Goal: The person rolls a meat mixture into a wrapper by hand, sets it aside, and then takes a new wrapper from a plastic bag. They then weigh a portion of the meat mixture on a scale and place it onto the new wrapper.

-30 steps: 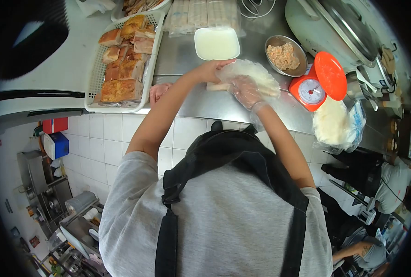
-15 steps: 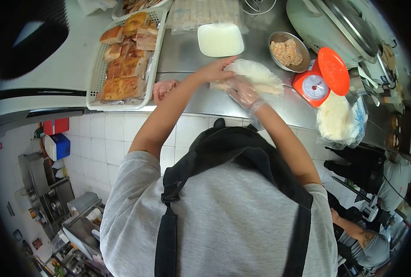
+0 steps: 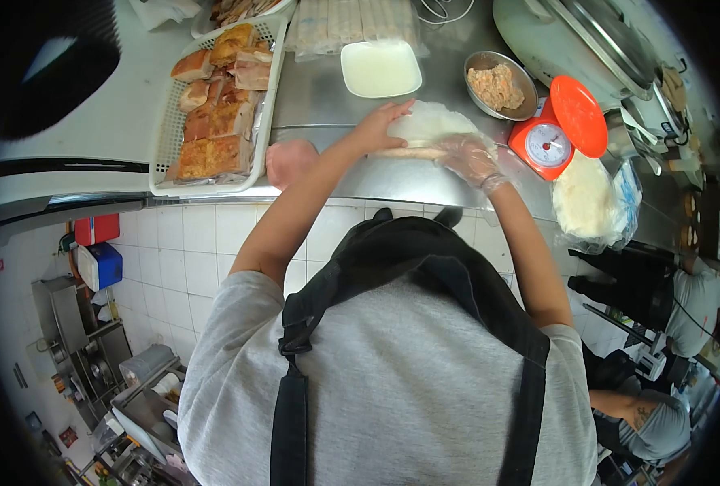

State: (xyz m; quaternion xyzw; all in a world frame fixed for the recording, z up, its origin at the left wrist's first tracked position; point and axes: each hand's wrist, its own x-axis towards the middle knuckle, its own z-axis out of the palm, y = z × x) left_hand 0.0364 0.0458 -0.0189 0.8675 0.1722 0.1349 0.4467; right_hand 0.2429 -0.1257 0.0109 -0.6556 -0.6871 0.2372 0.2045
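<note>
A pale, thin spring roll wrapper (image 3: 434,120) lies on the steel counter, its near edge folded into a long narrow roll (image 3: 412,152). At the left end, my bare left hand (image 3: 380,130) is closed on the wrapper, thumb and fingers at its edge. My right hand (image 3: 471,159), in a clear plastic glove, curls over the right end of the roll; its fingertips are partly hidden. Beyond the wrapper stands a square white dish (image 3: 381,70) of pale liquid. A metal bowl (image 3: 524,112) of orange-pink minced filling (image 3: 496,87) is beyond my right hand.
An orange kitchen scale (image 3: 544,146) and a bagged stack of wrappers (image 3: 585,198) are at the right. Left stands a white basket (image 3: 159,154) of browned roast pieces, beside a pink crumpled thing (image 3: 292,162). Bagged pale rolls (image 3: 356,23) lie behind. A co-worker (image 3: 655,425) is far right.
My right hand has slid right along the roll, from near my left hand to its right end. My left hand has stayed at the left end. The view has shifted slightly.
</note>
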